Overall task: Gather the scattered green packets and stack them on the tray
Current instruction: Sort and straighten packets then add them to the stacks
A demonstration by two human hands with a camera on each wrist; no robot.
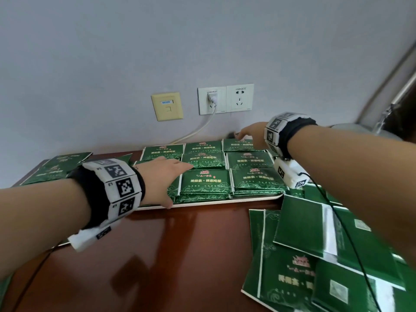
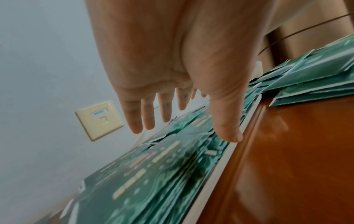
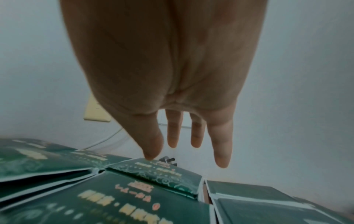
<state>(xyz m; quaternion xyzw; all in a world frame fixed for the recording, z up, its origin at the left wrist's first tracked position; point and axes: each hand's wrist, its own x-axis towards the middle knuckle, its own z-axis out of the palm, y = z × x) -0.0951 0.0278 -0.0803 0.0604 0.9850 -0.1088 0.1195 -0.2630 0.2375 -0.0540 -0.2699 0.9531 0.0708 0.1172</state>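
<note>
Green packets point(image 1: 206, 183) with gold lettering are stacked face up in rows on a white tray point(image 1: 256, 198), which lies on a reddish-brown table point(image 1: 180, 255) against a grey wall point(image 1: 112, 52). The stacks fill the tray up to its near rim.

The left hand point(image 1: 163, 179) is laid flat over the left part of the tray, fingers straight and only slightly spread, nothing held. Its fingertips point(image 2: 137, 128) reach over the middle stacks, while the thumb point(image 2: 228, 128) points down at the tray's near rim point(image 2: 220, 166); whether the thumb actually touches the rim cannot be told. The packets beneath the palm are blurred in the left wrist view.

The right hand point(image 1: 251, 134) is stretched out over the far right corner of the tray, fingers straight and a little apart, nothing gripped. In the right wrist view its thumb tip point(image 3: 151, 156) is seen touching the far edge of the rear packet point(image 3: 157, 174), which is tilted up on its stack; the other three fingers point(image 3: 220, 148) visible there hang free above it, near the wall.

Loose packets point(image 1: 315, 255) are scattered in an overlapping heap to the right of the tray, below the right forearm, some face down. More loose packets point(image 1: 58, 167) lie behind the left wrist, at the table's left end.

Beyond the fingertips, a beige wall plate point(image 1: 167, 106) and two white sockets point(image 1: 225, 99) are set in the wall, with a white plug and cable point(image 1: 198, 129) running down towards the table.
</note>
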